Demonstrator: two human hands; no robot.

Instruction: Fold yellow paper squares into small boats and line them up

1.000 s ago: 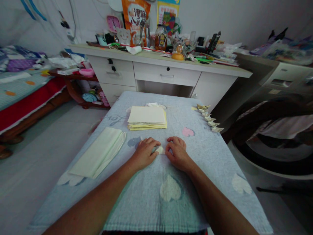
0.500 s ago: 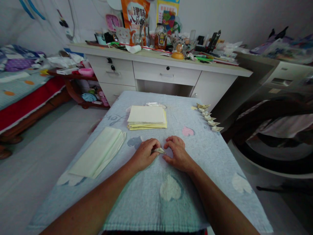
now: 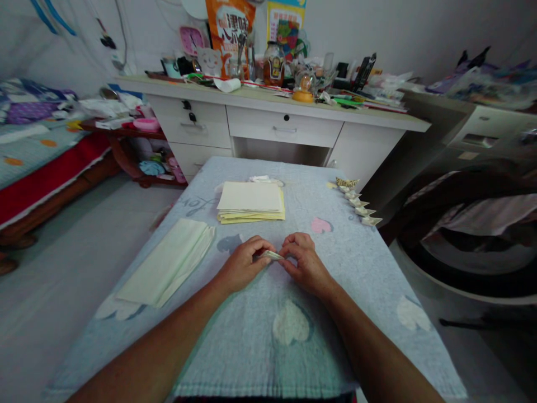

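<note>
A small folded paper piece (image 3: 272, 255) is pinched between my two hands, low over the cloth-covered table (image 3: 235, 347). My left hand (image 3: 246, 261) grips its left end between thumb and fingers. At its right tip, my right hand (image 3: 302, 258) has thumb and forefinger closed on it. Beyond my hands lies a stack of paper (image 3: 250, 197), cream on top with yellow sheets beneath. To the left rests a folded pale green paper bundle (image 3: 168, 262). Several small folded paper boats (image 3: 362, 211) stand in a row near the table's right edge, the farthest one patterned.
Behind the table stands a white desk (image 3: 285, 122) crowded with a jar (image 3: 274, 66), an orange snack bag (image 3: 230, 33) and a pink clock (image 3: 192, 40). A washing machine (image 3: 478, 140) is at the right, a bed (image 3: 46, 168) at the far left.
My right thumb and forefinger have moved in and closed on the right tip of the folded paper piece, where they were apart before. My left hand keeps its grip.
</note>
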